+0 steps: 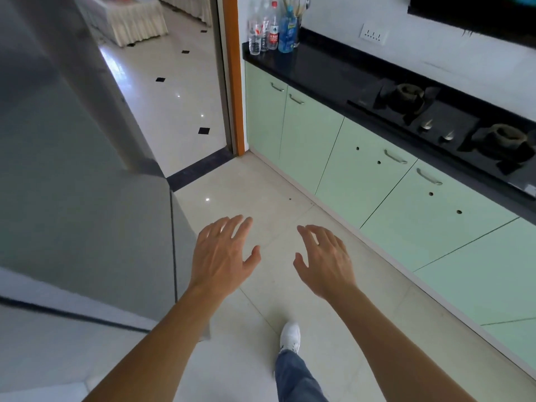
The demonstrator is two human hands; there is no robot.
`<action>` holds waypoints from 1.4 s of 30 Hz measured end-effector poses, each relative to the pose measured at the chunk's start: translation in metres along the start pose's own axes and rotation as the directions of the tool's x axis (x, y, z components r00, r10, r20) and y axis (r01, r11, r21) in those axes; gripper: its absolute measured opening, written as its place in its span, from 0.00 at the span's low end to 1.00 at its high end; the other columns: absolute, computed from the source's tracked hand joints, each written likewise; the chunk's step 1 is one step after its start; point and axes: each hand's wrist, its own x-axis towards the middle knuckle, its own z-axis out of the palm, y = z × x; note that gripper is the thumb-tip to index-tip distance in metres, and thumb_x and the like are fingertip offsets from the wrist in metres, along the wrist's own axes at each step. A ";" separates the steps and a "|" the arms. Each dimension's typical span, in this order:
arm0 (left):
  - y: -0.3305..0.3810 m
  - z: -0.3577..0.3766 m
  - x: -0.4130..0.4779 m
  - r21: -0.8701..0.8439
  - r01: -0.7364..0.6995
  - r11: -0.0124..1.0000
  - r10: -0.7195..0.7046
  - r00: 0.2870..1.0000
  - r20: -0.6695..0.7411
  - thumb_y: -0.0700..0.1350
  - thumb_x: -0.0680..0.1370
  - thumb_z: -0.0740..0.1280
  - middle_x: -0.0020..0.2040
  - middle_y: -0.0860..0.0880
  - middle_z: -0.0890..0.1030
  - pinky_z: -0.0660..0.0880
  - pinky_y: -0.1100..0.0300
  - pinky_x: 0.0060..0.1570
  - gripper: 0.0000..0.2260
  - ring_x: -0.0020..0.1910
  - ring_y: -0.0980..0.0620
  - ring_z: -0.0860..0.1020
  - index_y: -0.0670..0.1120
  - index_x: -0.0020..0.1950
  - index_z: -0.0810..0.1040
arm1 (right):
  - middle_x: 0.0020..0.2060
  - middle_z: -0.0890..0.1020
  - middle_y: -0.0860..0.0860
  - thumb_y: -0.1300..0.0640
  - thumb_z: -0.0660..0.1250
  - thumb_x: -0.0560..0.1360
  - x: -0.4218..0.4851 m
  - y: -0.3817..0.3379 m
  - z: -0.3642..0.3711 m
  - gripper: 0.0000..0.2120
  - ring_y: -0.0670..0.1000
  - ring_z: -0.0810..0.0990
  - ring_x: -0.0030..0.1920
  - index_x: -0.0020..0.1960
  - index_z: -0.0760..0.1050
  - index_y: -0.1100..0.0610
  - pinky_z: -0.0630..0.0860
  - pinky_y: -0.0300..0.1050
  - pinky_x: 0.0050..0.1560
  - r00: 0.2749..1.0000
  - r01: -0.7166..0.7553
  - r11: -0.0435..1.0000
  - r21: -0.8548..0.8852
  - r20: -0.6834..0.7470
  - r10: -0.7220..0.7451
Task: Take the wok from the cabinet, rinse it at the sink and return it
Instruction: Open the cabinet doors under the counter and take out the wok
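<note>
Palms face down as I hold both arms out over the pale floor tiles [255, 187]. My left hand [223, 256] and my right hand [324, 259] are side by side and apart, fingers loosely spread, gripping nothing and touching nothing. Where the wok is I cannot tell; it shows nowhere in my view. To my right runs a row of light green cabinet doors [362, 175], all closed, each with a small metal handle. Above them lies a black countertop [319, 71] with a two-burner gas stove [435, 120] set into it. At the far end of the countertop, by the orange door frame [233, 82], stand several clear bottles [265, 30] and a blue bottle [287, 34] just beside them. A grey fridge [72, 169] fills my left side. Below my hands, my white shoe [290, 335] and blue trouser leg [295, 378] are on the tiles.
</note>
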 end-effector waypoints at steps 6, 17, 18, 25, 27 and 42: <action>0.022 0.012 0.092 -0.015 0.060 0.998 -0.060 0.998 0.021 0.60 0.76 0.62 0.69 0.47 0.78 0.75 0.45 0.62 0.26 0.66 0.45 0.77 0.49 0.71 0.73 | 0.61 0.81 0.54 0.51 0.71 0.71 0.082 0.045 0.002 0.25 0.57 0.80 0.60 0.67 0.75 0.55 0.77 0.54 0.60 1.000 0.024 0.999 0.028 0.010 -0.024; 0.039 0.030 0.202 -0.004 0.138 0.990 -0.138 0.990 0.014 0.60 0.76 0.62 0.67 0.47 0.79 0.75 0.44 0.62 0.25 0.64 0.44 0.78 0.49 0.69 0.75 | 0.61 0.81 0.53 0.49 0.69 0.71 0.187 0.102 0.025 0.25 0.55 0.80 0.61 0.67 0.74 0.55 0.76 0.52 0.63 0.986 0.126 0.991 0.039 0.106 -0.130; 0.037 0.032 0.210 -0.003 0.142 0.990 -0.142 0.990 0.017 0.60 0.76 0.62 0.67 0.47 0.79 0.76 0.44 0.62 0.25 0.64 0.44 0.78 0.49 0.69 0.75 | 0.61 0.81 0.54 0.49 0.69 0.72 0.196 0.104 0.027 0.25 0.56 0.80 0.61 0.67 0.74 0.55 0.76 0.52 0.63 0.985 0.128 0.991 0.045 0.112 -0.133; 0.013 0.054 0.274 -0.018 0.138 0.990 -0.138 0.990 0.012 0.62 0.75 0.64 0.66 0.46 0.80 0.75 0.44 0.61 0.26 0.63 0.43 0.79 0.49 0.68 0.76 | 0.63 0.80 0.54 0.48 0.67 0.73 0.267 0.107 0.049 0.25 0.56 0.79 0.63 0.68 0.73 0.54 0.75 0.53 0.64 0.981 0.107 0.993 0.042 0.156 -0.112; 0.000 0.059 0.296 -0.023 0.133 0.991 -0.132 0.991 0.027 0.62 0.75 0.63 0.67 0.46 0.79 0.75 0.44 0.62 0.26 0.64 0.43 0.78 0.49 0.69 0.75 | 0.63 0.80 0.54 0.49 0.68 0.73 0.292 0.106 0.057 0.25 0.56 0.79 0.62 0.68 0.73 0.55 0.75 0.52 0.64 0.982 0.102 0.994 0.045 0.156 -0.108; -0.140 0.069 0.521 -0.070 0.074 0.995 -0.072 0.997 0.023 0.59 0.77 0.63 0.69 0.48 0.77 0.72 0.47 0.65 0.25 0.68 0.46 0.75 0.50 0.71 0.72 | 0.63 0.80 0.55 0.50 0.67 0.73 0.544 0.049 0.100 0.24 0.57 0.78 0.63 0.68 0.73 0.55 0.74 0.54 0.64 0.989 -0.008 0.999 0.033 0.147 0.003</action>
